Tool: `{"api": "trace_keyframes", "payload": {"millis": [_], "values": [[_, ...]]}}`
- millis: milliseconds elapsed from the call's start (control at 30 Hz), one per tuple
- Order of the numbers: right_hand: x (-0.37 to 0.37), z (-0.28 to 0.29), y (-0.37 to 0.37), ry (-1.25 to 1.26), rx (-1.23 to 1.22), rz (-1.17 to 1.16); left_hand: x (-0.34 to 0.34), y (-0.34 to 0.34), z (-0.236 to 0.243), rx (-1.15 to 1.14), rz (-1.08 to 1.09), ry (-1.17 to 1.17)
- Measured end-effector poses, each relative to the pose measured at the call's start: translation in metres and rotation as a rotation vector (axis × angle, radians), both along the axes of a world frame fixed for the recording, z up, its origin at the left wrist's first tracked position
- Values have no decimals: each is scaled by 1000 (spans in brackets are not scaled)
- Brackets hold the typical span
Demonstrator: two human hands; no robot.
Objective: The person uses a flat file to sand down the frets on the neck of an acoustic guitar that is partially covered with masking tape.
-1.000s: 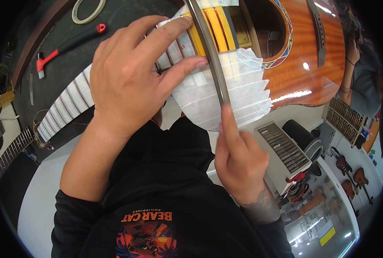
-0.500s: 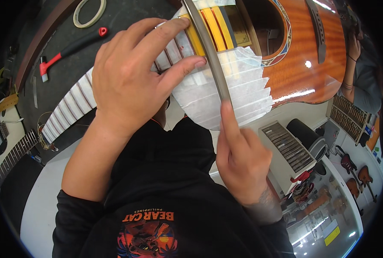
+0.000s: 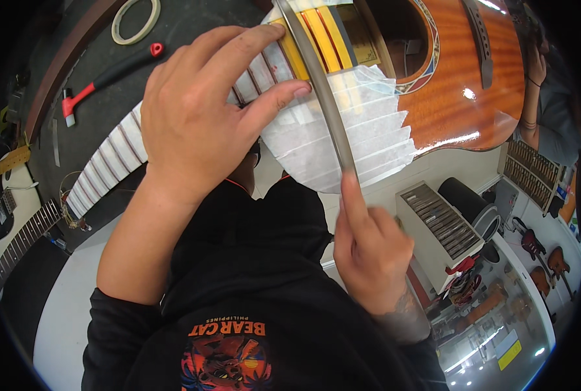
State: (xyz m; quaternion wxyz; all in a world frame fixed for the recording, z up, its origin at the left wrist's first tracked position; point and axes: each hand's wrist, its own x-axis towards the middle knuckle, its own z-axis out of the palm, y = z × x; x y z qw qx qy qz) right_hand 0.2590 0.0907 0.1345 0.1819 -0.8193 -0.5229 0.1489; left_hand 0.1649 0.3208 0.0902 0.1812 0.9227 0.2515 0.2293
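An acoustic guitar (image 3: 492, 117) with glossy orange-brown top lies across the upper view, its neck (image 3: 104, 156) taped in white strips between frets. White masking tape (image 3: 378, 146) covers part of the body near yellow guards (image 3: 333, 39) on the fretboard. My left hand (image 3: 196, 107) rests spread over the fretboard, index fingertip at a yellow guard and thumb on its lower edge. My right hand (image 3: 372, 254) grips the lower end of a long metal file (image 3: 326, 107), which lies across the fretboard beside my left fingertips; its far end runs out at the top.
A red-and-black hammer (image 3: 78, 98) and a tape roll (image 3: 137, 19) lie on the dark bench mat. An electric guitar (image 3: 23, 238) is at the far left. A tool case (image 3: 440, 231) and glass counter (image 3: 492, 332) sit at lower right. Another person's arm (image 3: 535, 91) shows at right.
My right hand and the file have slid slightly down and to the right, toward my body, compared with half a second ago. My left hand holds nearly the same spot on the fretboard.
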Motion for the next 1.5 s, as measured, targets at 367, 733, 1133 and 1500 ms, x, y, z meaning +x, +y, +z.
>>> {"api": "trace_keyframes", "payload": {"millis": [367, 733, 1133, 1500], "values": [[4, 3, 19, 34, -2, -30, 1, -1, -2, -11, -9, -16], [3, -2, 7, -12, 6, -28, 0, -4, -2, -66, 74, 3], [-11, 1, -47, 65, -2, -39, 1, -3, -2, -68, 70, 11], [-8, 7, -31, 86, -69, -25, 1, -4, -5, -86, 81, 21]]}}
